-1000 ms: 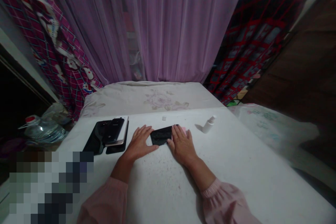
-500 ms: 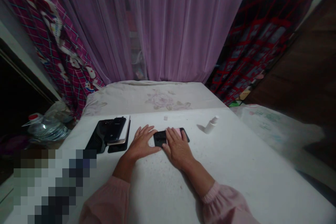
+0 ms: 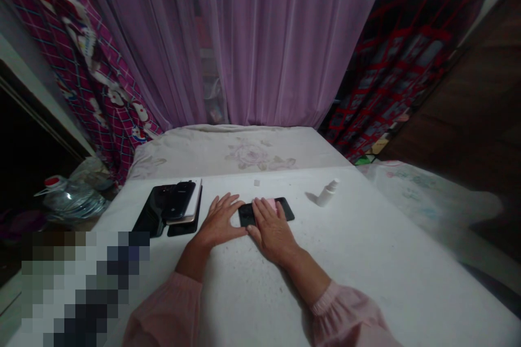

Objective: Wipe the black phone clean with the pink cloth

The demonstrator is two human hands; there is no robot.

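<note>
A black smartphone (image 3: 288, 209) lies flat and sideways on the white tabletop, partly covered by my hands. My right hand (image 3: 277, 230) rests palm down over it, fingers outstretched and close together, pressing a pink cloth (image 3: 272, 205) against its surface. Much of the cloth is hidden beneath the fingers. At the phone's left end is my left hand (image 3: 220, 221), thumb and fingers spread wide around that end, the fingertips at its corners.
A white spray bottle (image 3: 328, 193) stands to the right. On the left, several dark devices lie grouped, including a black tablet (image 3: 151, 211) and a small phone (image 3: 181, 199) on top. A small pale square (image 3: 256, 182) lies beyond the phone. Purple curtains (image 3: 264, 43) hang behind.
My right hand and the pink cloth have slid a little left along the phone, uncovering more of its right end. My left hand stays nearly in place.
</note>
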